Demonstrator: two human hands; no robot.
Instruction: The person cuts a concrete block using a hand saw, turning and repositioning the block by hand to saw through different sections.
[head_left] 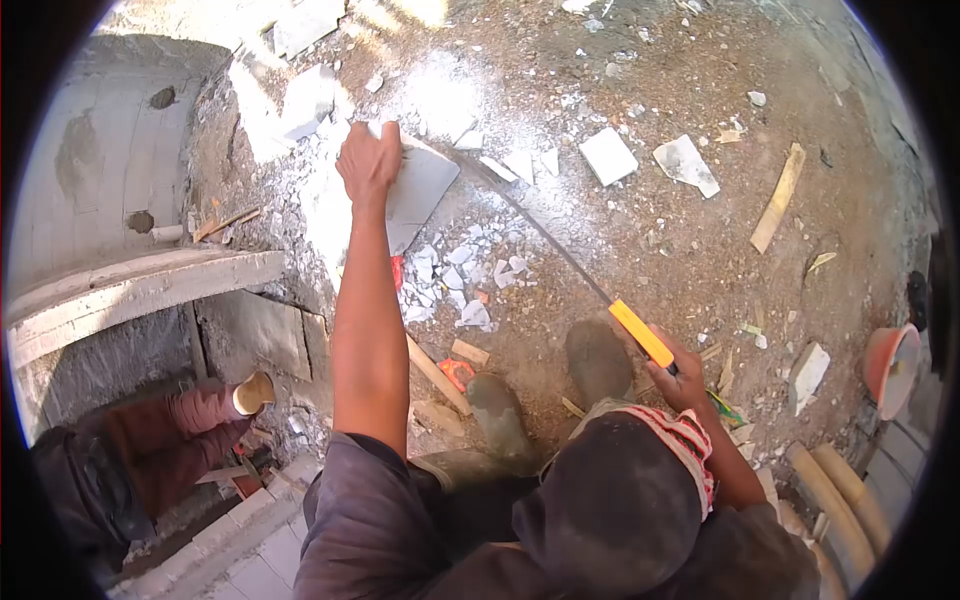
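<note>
My left hand (368, 163) is closed over the far edge of a white, flat-faced block (422, 190), with its fingertips out of sight. In my right hand (682, 372) is the yellow and black handle of a handsaw (640, 335). The long, thin saw blade (555, 243) slants forward and left, seen nearly edge-on. Its far end lies close to the block's right corner; glare and white dust keep me from telling whether it touches. White broken pieces (465, 270) lie on the ground just below the block.
Loose white blocks (608, 157) and a wood strip (778, 198) lie on the dirt. At the right stand an orange bucket (888, 372) and curved pipes (840, 495). A concrete ledge (150, 290) runs along the left, above another person's legs (205, 415). My boots (598, 358) are planted below the saw.
</note>
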